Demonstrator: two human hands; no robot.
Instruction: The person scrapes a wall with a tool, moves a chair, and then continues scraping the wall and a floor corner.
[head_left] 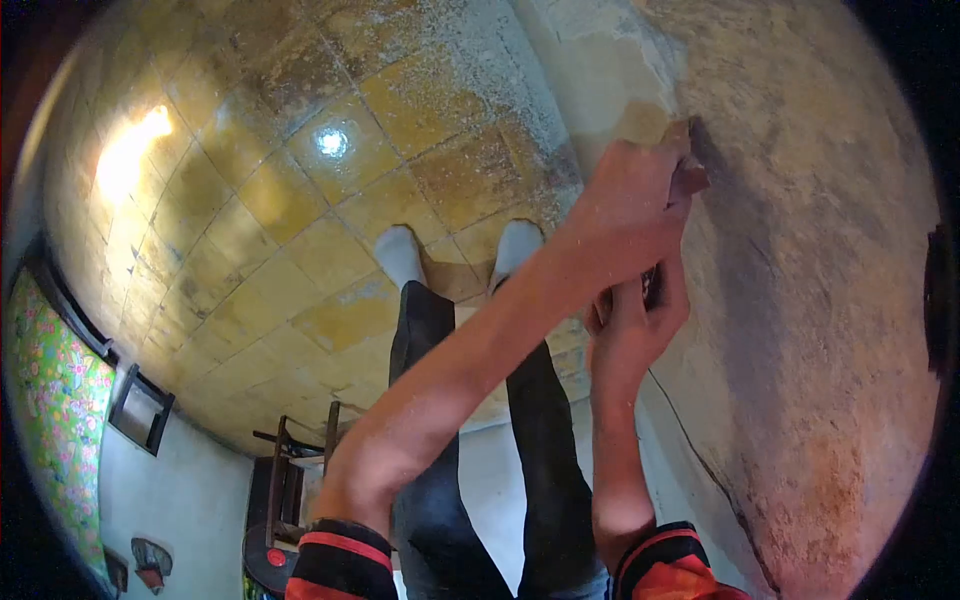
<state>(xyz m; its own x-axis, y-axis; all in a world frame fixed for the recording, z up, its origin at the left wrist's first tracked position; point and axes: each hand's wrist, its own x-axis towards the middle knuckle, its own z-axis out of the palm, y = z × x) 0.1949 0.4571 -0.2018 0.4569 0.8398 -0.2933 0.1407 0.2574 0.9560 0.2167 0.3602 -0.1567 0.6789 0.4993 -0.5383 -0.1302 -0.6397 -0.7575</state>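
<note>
My left hand (635, 190) reaches across my body to the wall, its fingers closed on a small brown flat piece (682, 135) that looks like folded sandpaper. The piece lies right at the surface of the rough plaster wall (800, 300). Below my left wrist, my right hand (640, 325) is curled near the same wall. Something small and dark (652, 287) shows between its fingers, and I cannot tell what it is. My left forearm covers part of the right hand.
Pale flakes and dust (490, 70) are scattered over the yellow tiled floor (320, 270) along the wall's foot. A thin cable (690, 445) runs down the wall. Behind me stand a dark-framed chair (285, 475) and a floral green cloth (60, 400). My feet in light socks (400, 255) are on the tiles.
</note>
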